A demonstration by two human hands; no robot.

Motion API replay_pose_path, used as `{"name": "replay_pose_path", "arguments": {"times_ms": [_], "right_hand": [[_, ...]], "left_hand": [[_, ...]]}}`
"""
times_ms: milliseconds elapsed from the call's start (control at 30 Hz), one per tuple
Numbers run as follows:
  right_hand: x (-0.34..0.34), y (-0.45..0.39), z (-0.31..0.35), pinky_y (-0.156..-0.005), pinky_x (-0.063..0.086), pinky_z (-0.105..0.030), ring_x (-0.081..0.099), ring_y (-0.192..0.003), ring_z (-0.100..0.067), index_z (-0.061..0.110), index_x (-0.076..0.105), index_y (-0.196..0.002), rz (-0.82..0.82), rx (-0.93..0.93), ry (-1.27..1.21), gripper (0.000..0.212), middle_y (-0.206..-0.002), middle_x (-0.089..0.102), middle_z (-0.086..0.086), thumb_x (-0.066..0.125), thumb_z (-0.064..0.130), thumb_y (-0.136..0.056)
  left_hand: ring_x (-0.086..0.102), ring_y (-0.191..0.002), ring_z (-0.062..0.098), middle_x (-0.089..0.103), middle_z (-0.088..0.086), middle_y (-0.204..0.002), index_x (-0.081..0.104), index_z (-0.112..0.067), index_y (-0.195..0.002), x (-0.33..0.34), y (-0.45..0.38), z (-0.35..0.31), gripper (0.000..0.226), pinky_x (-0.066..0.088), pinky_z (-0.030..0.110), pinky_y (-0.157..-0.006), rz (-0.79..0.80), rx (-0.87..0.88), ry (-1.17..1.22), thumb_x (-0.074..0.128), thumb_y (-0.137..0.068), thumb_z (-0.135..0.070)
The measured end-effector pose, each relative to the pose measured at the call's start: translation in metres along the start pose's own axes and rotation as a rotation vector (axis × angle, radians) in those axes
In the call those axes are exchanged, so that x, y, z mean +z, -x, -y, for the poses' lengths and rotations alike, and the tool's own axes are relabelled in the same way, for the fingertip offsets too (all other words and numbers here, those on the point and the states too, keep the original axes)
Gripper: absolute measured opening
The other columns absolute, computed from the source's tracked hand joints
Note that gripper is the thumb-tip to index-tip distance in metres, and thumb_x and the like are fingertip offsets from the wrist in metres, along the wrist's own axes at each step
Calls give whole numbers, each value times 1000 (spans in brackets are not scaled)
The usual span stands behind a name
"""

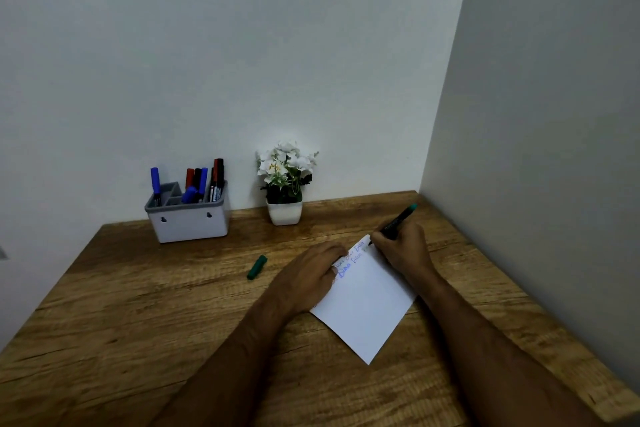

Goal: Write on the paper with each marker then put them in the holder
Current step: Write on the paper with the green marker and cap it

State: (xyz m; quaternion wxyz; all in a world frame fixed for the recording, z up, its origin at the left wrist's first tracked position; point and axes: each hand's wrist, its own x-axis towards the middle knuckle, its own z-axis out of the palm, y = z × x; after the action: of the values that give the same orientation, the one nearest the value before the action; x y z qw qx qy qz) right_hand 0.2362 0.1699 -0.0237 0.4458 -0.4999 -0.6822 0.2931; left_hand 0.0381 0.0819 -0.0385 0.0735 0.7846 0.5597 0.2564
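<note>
A white sheet of paper [367, 302] lies tilted on the wooden desk [156, 305], with blue and faint handwriting near its far corner. My right hand [403, 246] grips a green marker [398, 220], its tip touching the paper's top corner. My left hand [308, 274] lies flat on the paper's left edge, pinning it. The marker's green cap [257, 267] rests on the desk left of my left hand. A grey-and-white holder [188, 222] stands at the back by the wall, with several blue, red and black markers [201, 180] upright in it.
A small white pot of white flowers [285, 184] stands against the back wall, between the holder and the paper. A side wall [536, 149] runs close along the desk's right edge, just beyond my right hand.
</note>
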Motion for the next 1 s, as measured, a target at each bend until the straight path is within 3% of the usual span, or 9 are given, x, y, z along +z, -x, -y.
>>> {"name": "replay_pose_path", "arguments": {"times_ms": [167,400,633,767,867,1000], "right_hand": [[0,-2,-3,-58,56,-31,72,-66,-14,10,75,-75,-10,9,14,11,-71,74,-2,73,10,-86],[-1,-1,-1,-59,54,-22,71,-68,-8,11,75,-78,-1,10,0,9,-74,75,1,72,9,-86],[0,-1,0,-54,51,-28,68,-61,-12,6,71,-69,-48,26,14,13,-67,72,-5,72,9,-82],[0,-1,0,-51,47,-27,64,-55,-11,6,68,-65,-46,35,21,18,-63,70,-2,73,11,-82],[-3,2,3,-48,42,-23,55,-48,-5,3,63,-60,-91,39,-74,24,-55,63,-1,71,7,-82],[-13,5,12,-51,48,-21,60,-50,-12,3,67,-62,-138,11,-289,25,-56,66,-7,67,-4,-86]], "left_hand": [[39,-136,9,43,-7,-150,45,-20,-144,1,0,2,42,26,16,-109,9,-3,0,42,-102,-16],[38,-137,9,42,-6,-151,44,-19,-144,1,-1,2,42,25,16,-108,15,-5,0,41,-102,-16],[36,-138,7,40,-7,-152,44,-20,-145,2,1,4,43,20,11,-107,1,-5,2,41,-102,-16],[36,-138,8,41,-6,-152,44,-19,-145,2,0,3,44,24,16,-110,7,-6,12,41,-102,-16],[35,-138,6,40,-8,-152,43,-22,-146,3,1,4,44,21,13,-108,3,-26,25,41,-102,-18],[36,-138,6,42,-9,-151,43,-22,-146,2,1,4,43,20,10,-106,0,-41,38,41,-103,-22]]}}
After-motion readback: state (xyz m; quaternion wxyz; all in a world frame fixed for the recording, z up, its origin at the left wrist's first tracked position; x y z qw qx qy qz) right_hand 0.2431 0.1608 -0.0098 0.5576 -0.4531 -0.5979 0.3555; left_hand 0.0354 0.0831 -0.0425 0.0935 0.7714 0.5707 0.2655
